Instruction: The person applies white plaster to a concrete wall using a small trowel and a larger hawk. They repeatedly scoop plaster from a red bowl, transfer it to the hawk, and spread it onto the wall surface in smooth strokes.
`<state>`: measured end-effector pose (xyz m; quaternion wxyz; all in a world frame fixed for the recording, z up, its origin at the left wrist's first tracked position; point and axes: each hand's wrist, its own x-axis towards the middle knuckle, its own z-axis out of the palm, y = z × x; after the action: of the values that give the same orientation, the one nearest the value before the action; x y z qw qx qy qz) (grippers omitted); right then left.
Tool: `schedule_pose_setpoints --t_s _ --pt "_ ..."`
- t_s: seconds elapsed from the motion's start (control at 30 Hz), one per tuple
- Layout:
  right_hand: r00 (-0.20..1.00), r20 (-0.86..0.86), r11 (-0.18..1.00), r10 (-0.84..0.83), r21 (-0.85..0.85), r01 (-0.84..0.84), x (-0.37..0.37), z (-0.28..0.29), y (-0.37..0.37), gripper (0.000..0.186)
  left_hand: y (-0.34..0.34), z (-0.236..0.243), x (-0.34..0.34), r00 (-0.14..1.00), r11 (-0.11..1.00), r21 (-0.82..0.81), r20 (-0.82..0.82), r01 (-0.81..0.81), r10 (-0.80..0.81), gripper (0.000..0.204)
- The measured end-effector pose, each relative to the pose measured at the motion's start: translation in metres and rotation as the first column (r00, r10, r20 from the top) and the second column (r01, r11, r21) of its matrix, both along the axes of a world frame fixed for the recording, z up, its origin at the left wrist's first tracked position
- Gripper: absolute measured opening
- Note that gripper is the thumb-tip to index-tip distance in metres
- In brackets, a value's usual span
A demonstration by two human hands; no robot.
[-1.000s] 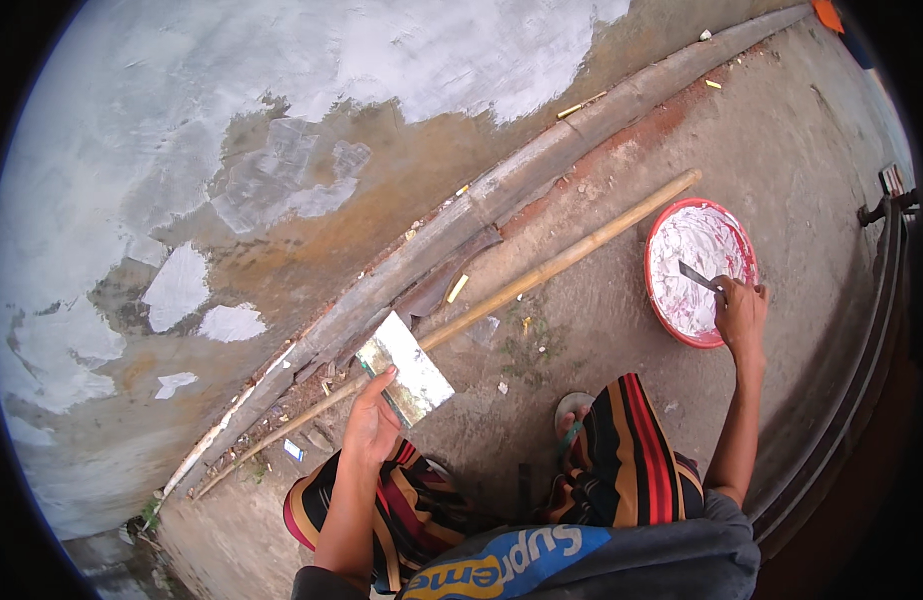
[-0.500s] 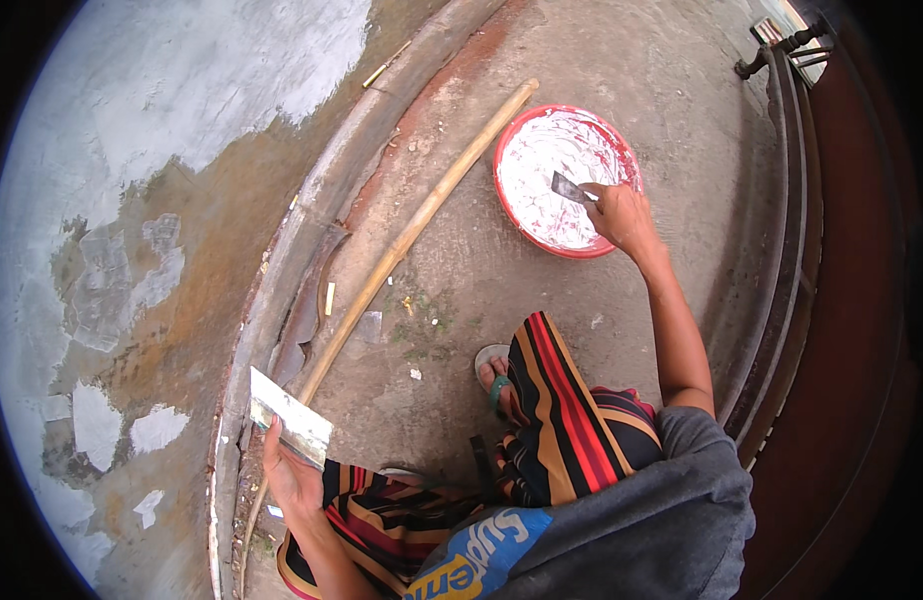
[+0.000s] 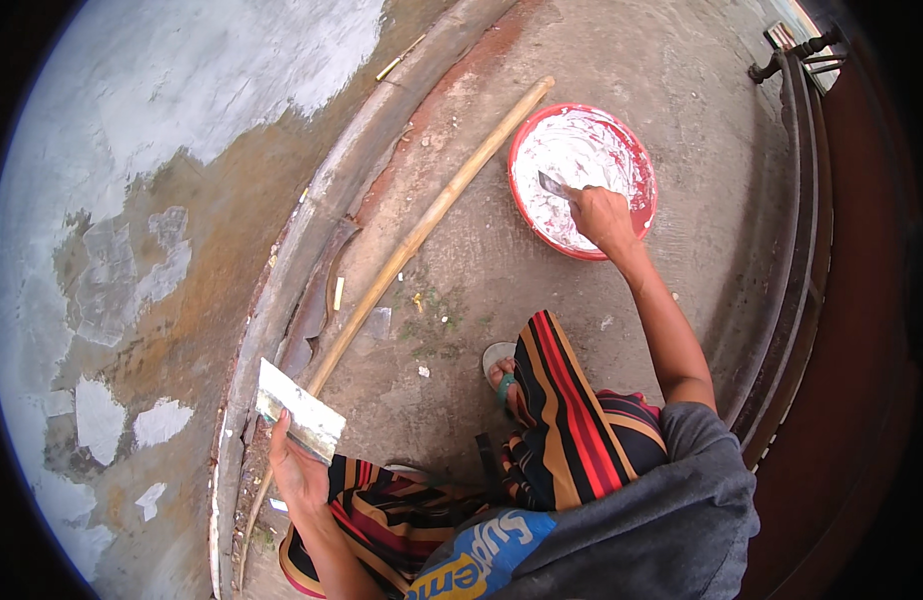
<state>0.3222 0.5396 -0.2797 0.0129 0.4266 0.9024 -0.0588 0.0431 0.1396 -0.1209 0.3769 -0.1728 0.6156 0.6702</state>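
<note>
A thin rectangular metal plate (image 3: 300,408), pale and smudged, is held at its lower edge by my left hand (image 3: 294,465), with the thumb on it. My right hand (image 3: 600,218) grips a small dark putty knife (image 3: 556,185), its blade over the white paste (image 3: 567,140) in a red plastic basin (image 3: 644,162). The fingers of that hand are closed round the handle, partly hidden by the knuckles. The basin rests on the concrete ground beyond my knees.
A bamboo pole (image 3: 432,220) lies diagonally left of the basin, beside a raised concrete ledge (image 3: 352,135). A patchy plastered wall (image 3: 132,280) fills the left side. Dark rails (image 3: 804,250) and a brown panel (image 3: 862,300) line the right. My sandalled foot (image 3: 502,375) is below the basin.
The view has swung toward the right, shifting the wall and pole leftward. Within the basin, my right hand has moved the knife slightly leftward. My left hand still holds the plate.
</note>
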Motion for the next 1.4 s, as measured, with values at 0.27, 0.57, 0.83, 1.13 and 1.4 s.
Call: schedule_pose_setpoints --t_s 0.27,0.57,0.83,1.13,1.4 --pt "0.976 -0.093 0.97 -0.195 -0.166 0.178 0.004 0.026 0.0 0.03 -0.001 0.0 0.001 1.0 1.0 0.011 0.01 0.01 -0.01 0.041" --pt "0.997 -0.06 0.999 -0.053 0.006 0.053 0.003 0.007 0.01 0.032 -0.003 -0.003 0.0 0.999 0.999 0.019 0.015 0.05 -0.05 0.04" --pt "0.999 -0.043 0.998 -0.033 0.049 0.035 -0.004 0.007 0.002 0.03 -0.004 -0.006 -0.001 0.999 0.999 0.022 0.01 0.049 -0.049 0.039" --pt "0.991 -0.112 0.993 -0.079 -0.099 0.068 -0.007 0.003 -0.002 0.028 0.002 -0.003 0.0 1.0 1.0 -0.002 0.017 0.02 -0.02 0.042" --pt "0.858 -0.251 0.764 -0.447 -0.607 0.22 0.016 -0.014 0.008 0.033 -0.001 -0.009 -0.001 0.998 0.998 0.007 0.016 0.058 -0.058 0.04"
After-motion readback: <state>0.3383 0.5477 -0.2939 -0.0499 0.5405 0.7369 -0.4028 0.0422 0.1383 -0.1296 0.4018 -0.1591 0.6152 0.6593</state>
